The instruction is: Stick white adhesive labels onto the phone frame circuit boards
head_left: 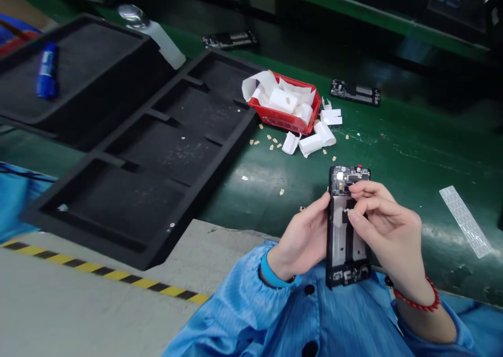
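Observation:
An opened smartphone body (338, 236) stands nearly upright in front of me, its inner parts facing my view. My left hand (308, 234) holds it along its left edge, with the thumb near the upper left side and the other fingers behind it. Over its upper right part is my right hand (387, 223), thumb and index finger pinched together. A small pale piece shows at those fingertips, too small to name. The right middle finger reaches to the circuit board (349, 176) at the top of the phone.
A red bin (283, 120) full of curled white paper stands ahead, with paper scraps (310, 145) beside it. Black foam trays (188, 194) lie left, a blue marker (47, 71) on the raised one. Two more phone bodies (356, 92) lie behind. A sticker sheet (466, 221) is right.

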The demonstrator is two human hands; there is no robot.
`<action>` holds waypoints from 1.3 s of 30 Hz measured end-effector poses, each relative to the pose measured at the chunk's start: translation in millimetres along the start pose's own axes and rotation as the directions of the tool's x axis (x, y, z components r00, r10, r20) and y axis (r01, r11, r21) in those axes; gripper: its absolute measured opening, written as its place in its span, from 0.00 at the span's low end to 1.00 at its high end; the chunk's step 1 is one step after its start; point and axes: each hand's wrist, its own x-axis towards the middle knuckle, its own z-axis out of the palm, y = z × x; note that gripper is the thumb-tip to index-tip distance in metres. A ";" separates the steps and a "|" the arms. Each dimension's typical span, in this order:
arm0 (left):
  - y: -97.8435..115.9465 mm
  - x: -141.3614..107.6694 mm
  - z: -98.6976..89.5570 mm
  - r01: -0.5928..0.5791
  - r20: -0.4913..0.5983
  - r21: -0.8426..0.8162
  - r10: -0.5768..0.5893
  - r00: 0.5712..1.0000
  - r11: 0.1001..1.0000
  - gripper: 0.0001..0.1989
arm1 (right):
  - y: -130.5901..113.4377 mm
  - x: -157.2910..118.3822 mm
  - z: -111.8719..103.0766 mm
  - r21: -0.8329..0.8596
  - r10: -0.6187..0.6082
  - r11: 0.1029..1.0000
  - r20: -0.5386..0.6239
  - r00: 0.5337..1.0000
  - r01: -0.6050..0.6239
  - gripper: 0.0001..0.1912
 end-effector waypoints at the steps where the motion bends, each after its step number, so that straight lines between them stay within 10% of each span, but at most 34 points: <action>1: -1.5 -1.1 -1.7 -0.007 0.071 0.036 0.005 0.997 0.999 0.28 | -1.2 0.1 -1.6 0.001 -0.002 1.000 0.006 1.000 0.002 0.07; 10: -3.2 -19.1 0.7 -0.363 0.340 0.638 0.175 0.924 0.679 0.43 | -17.8 7.4 -15.6 -0.002 -0.039 0.999 0.246 0.969 0.040 0.09; 19: 3.1 -17.1 -0.9 -0.544 0.502 0.704 0.223 0.836 0.456 0.37 | -25.5 12.1 -18.1 -0.059 -0.102 0.990 0.297 0.949 0.125 0.09; 39: 4.0 -29.3 8.1 -0.367 0.341 0.712 0.162 0.926 0.599 0.32 | -25.6 11.5 -16.1 -0.058 -0.114 0.989 0.272 0.956 0.135 0.10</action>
